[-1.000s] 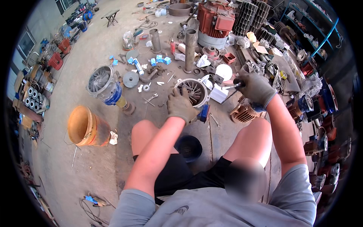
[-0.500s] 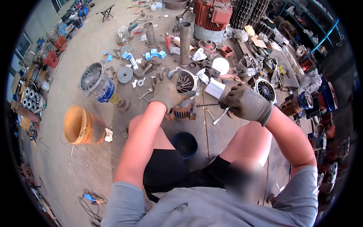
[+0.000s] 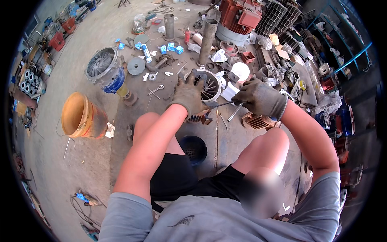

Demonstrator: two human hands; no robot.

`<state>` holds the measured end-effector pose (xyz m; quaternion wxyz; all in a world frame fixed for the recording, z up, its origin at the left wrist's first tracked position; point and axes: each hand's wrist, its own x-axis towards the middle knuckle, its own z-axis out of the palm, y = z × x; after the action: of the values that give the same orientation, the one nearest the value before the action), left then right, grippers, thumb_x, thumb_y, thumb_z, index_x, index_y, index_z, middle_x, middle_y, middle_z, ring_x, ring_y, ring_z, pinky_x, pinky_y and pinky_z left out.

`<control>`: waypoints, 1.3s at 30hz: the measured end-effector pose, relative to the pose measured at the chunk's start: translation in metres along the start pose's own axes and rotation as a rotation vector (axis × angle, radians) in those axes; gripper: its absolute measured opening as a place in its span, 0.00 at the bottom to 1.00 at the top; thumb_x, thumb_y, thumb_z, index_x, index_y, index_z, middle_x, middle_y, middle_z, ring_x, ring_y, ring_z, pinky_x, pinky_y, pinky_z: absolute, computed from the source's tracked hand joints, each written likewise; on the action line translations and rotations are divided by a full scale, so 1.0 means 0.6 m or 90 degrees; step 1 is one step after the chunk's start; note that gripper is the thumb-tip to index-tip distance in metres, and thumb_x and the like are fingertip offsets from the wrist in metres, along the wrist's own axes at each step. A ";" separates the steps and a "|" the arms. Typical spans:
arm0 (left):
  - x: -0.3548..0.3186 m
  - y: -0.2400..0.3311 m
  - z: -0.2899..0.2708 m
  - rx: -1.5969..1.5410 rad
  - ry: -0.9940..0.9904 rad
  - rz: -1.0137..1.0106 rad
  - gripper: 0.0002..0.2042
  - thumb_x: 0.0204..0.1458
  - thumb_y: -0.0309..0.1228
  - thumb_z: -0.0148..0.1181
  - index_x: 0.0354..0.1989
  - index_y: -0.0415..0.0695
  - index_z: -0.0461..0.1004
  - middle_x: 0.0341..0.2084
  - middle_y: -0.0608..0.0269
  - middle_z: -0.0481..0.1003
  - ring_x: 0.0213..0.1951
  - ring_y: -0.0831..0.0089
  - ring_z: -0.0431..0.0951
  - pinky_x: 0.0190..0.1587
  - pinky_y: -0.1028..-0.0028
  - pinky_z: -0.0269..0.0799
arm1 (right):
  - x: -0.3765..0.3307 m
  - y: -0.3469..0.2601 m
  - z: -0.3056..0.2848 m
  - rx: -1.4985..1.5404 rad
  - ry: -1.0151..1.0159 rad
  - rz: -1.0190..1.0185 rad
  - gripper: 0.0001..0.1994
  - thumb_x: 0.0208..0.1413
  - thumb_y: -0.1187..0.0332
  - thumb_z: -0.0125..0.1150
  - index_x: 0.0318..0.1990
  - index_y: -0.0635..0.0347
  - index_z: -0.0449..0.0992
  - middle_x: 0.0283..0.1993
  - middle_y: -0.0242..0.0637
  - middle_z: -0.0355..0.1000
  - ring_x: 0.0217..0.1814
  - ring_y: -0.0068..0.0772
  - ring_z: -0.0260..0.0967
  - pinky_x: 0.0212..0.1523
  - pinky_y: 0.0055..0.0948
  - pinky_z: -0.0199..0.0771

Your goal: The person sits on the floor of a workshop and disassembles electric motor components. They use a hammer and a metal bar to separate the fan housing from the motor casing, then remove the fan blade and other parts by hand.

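Note:
My left hand (image 3: 187, 95), in a grey-brown work glove, has its fingers spread over the near left side of a small motor with a round, vaned end (image 3: 210, 84). Rusty orange fins of its body show below the palm. In the matching glove, my right hand (image 3: 260, 97) is closed around a thin dark metal rod (image 3: 225, 104), which points left toward my left hand. A shiny metal bar (image 3: 234, 113) juts down from under the same hand; I cannot tell whether the two are one tool. Another finned rusty motor body (image 3: 258, 121) sits beneath my right wrist.
A blue perforated basket (image 3: 193, 150) stands between my legs. On the left are an orange bucket (image 3: 76, 115) and a blue motor with a vaned end (image 3: 111, 76). Farther off are a steel pipe (image 3: 207, 42), a large red motor (image 3: 240, 18) and scattered parts. An adjustable wrench (image 3: 156, 89) lies nearby.
The right hand has brought the dark rod closer to my left hand, its tip now beside the left thumb. My left hand stays spread on the motor. The whole view has shifted slightly.

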<state>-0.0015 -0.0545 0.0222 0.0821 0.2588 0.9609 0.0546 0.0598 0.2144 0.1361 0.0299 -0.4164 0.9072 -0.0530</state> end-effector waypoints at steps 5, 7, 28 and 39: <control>0.002 -0.003 0.004 0.013 -0.025 0.016 0.63 0.48 0.77 0.65 0.84 0.44 0.53 0.83 0.36 0.48 0.83 0.38 0.47 0.84 0.45 0.40 | 0.053 -0.015 -0.044 -0.194 -0.116 -0.147 0.14 0.55 0.67 0.67 0.48 0.40 0.89 0.39 0.27 0.81 0.56 0.41 0.76 0.66 0.48 0.70; 0.005 -0.006 -0.021 0.041 -0.078 0.044 0.63 0.47 0.76 0.65 0.84 0.45 0.53 0.83 0.37 0.49 0.83 0.39 0.47 0.84 0.45 0.39 | 0.077 -0.008 -0.052 -0.298 -0.136 -0.227 0.12 0.56 0.66 0.66 0.47 0.38 0.88 0.39 0.25 0.81 0.58 0.40 0.76 0.70 0.49 0.69; 0.034 -0.066 -0.010 0.230 -0.062 0.164 0.67 0.39 0.76 0.69 0.83 0.42 0.52 0.74 0.36 0.63 0.73 0.39 0.66 0.77 0.54 0.61 | 0.133 -0.006 -0.020 -0.054 -0.239 0.274 0.21 0.63 0.50 0.62 0.45 0.61 0.87 0.42 0.53 0.84 0.47 0.62 0.82 0.54 0.52 0.80; 0.023 -0.068 0.007 0.124 0.029 0.156 0.68 0.36 0.80 0.68 0.79 0.39 0.60 0.68 0.31 0.67 0.70 0.39 0.69 0.75 0.52 0.63 | 0.162 0.005 -0.035 0.290 -0.300 0.346 0.20 0.66 0.50 0.66 0.38 0.59 0.90 0.28 0.37 0.82 0.31 0.30 0.77 0.38 0.36 0.76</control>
<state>-0.0323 -0.0822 0.0101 0.0273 0.3797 0.9244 -0.0236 -0.0080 0.1440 0.1554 0.3403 -0.1455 0.9175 -0.1457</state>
